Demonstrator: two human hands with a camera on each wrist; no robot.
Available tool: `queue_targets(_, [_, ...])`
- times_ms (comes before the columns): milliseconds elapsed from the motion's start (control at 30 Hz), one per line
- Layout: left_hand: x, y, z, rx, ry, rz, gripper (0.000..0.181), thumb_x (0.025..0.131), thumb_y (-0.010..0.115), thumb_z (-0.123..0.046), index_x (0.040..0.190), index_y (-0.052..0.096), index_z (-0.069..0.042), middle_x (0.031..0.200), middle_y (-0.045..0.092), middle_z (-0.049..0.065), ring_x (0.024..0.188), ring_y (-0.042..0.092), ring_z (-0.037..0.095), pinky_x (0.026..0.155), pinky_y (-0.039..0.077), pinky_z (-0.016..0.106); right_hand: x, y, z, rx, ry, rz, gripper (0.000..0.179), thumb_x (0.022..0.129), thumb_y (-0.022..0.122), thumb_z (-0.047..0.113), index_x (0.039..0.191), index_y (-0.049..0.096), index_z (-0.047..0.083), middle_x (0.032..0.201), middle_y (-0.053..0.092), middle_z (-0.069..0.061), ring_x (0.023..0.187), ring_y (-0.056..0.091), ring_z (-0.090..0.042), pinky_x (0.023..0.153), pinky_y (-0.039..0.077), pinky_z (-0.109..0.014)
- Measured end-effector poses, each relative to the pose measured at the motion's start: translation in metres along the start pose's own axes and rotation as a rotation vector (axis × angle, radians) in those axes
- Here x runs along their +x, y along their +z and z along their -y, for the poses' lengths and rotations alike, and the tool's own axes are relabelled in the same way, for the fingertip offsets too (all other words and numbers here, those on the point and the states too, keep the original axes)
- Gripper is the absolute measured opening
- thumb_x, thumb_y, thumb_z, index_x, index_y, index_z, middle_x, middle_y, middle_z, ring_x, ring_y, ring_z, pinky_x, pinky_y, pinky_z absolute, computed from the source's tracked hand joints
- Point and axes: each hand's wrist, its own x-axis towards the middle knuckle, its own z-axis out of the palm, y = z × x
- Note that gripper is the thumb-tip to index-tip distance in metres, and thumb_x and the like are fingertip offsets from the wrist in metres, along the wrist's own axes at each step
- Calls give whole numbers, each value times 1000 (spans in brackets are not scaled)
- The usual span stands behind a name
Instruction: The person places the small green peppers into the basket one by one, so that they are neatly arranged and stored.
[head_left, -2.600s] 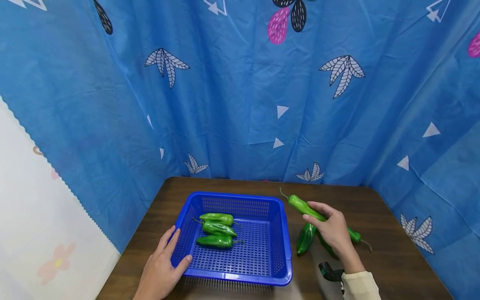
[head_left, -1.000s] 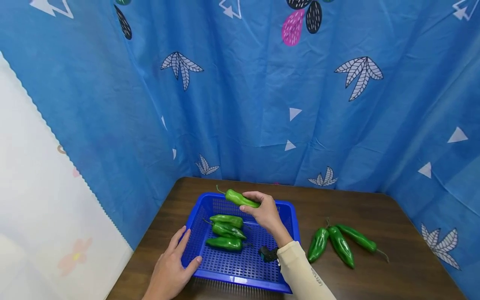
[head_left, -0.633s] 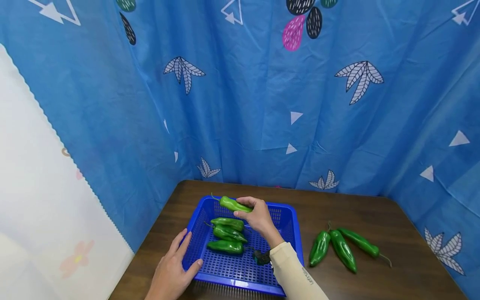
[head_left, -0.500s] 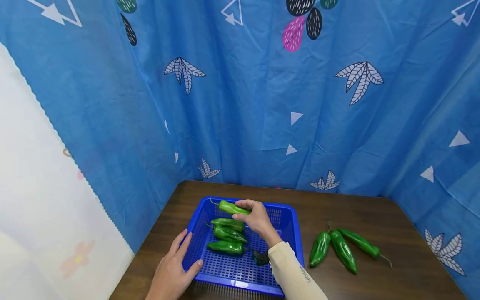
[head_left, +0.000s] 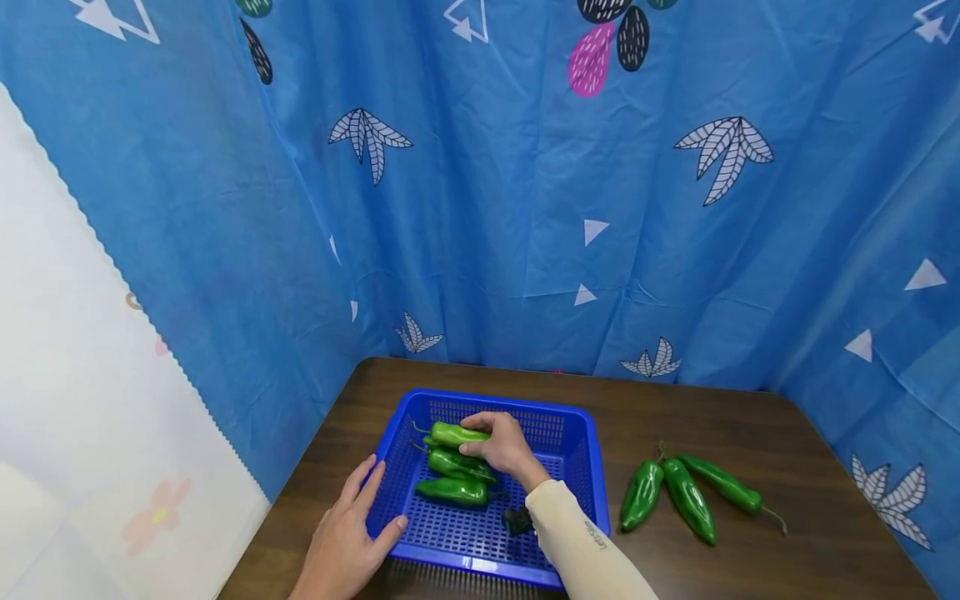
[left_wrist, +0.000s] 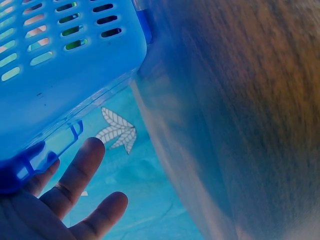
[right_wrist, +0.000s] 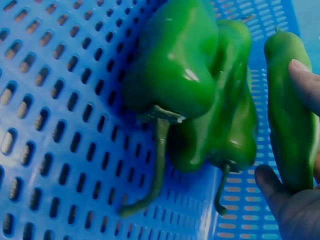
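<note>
My right hand (head_left: 501, 446) pinches a light green pepper (head_left: 450, 433) between thumb and fingers, low inside the blue plastic basket (head_left: 465, 563) near its back left. In the right wrist view the held pepper (right_wrist: 290, 115) stands beside several darker green peppers (right_wrist: 175, 65) lying on the basket floor. Closest to it in the head view are a green pepper (head_left: 453, 464) and, in front, another (head_left: 452, 492). The left hand (head_left: 343, 533) rests at the basket's left front corner, fingers spread; in the left wrist view its fingers (left_wrist: 75, 175) stretch out straight by the rim.
To the right of the basket, three dark green peppers, a left one (head_left: 641, 496), a middle one (head_left: 688, 502) and a right one (head_left: 722, 483), lie on the brown wooden table (head_left: 787, 467). A blue patterned curtain (head_left: 487, 208) hangs behind the table.
The right hand has carried the light green pepper left from the table, over the basket, then lowered it among the peppers inside. The left hand keeps its place at the basket corner.
</note>
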Motion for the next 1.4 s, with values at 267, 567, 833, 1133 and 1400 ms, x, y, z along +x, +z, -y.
queue_targets(267, [1,0,-1,9,-4,17,80,87,71,-55,151,46,-14,159,38,4,121,63,33,82,52,61,3,6,-2,-78,3,11,36,78,86,15,112,76,16,109,75,-1,100,69,-19,88,56,-38])
queue_targets(567, [1,0,1,8,4,15,81,87,72,-53,153,44,-15,160,36,2,121,63,34,83,51,63,5,7,-2,-84,-11,14,40,75,88,12,113,76,15,109,75,-1,100,69,-20,87,56,-38])
queue_targets(833, [2,1,2,4,17,3,81,87,73,-52,153,44,-15,161,36,2,124,62,33,84,51,63,5,6,-1,-87,-6,14,45,71,90,10,113,76,19,108,75,2,104,68,-20,92,54,-40])
queue_targets(1133, [2,0,-1,14,11,8,81,86,73,-52,152,44,-14,160,37,3,124,62,33,84,51,63,4,5,-2,-91,-12,12,44,72,90,14,113,75,16,107,75,1,104,68,-20,94,53,-42])
queue_targets(1400, [0,0,-3,15,-9,15,80,87,72,-54,152,46,-15,159,38,3,118,64,34,82,52,62,1,5,-1,-124,-43,28,43,76,88,15,116,74,14,112,74,-2,107,67,-24,94,53,-44])
